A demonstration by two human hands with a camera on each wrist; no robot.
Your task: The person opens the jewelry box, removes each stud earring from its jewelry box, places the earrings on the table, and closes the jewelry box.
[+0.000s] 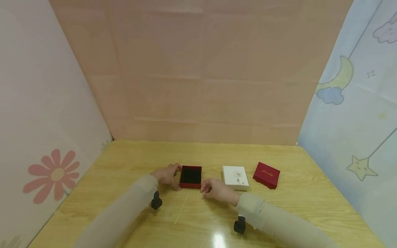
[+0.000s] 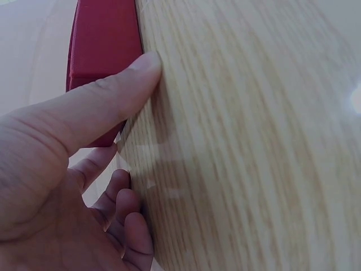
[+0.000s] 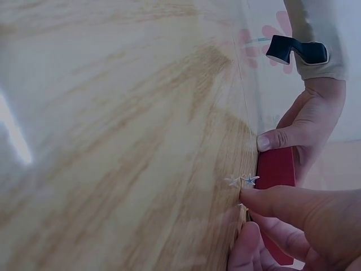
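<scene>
Red outside and black within, an open box [image 1: 190,185] sits on the wooden table [image 1: 310,196] between the person's two hands. The left hand [image 1: 167,175] holds its left end, thumb at the near corner and a finger at the far one, the gap between them about as wide as the box's side. The right hand [image 1: 218,190] is drawn in narrow near the box's right near corner, pinching a small star-shaped trinket [image 3: 250,180]. Just beyond the right hand lies a white flower-printed box [image 1: 235,177]; farther to its right, a red gold-lettered piece [image 1: 267,175] rests at an angle.
</scene>
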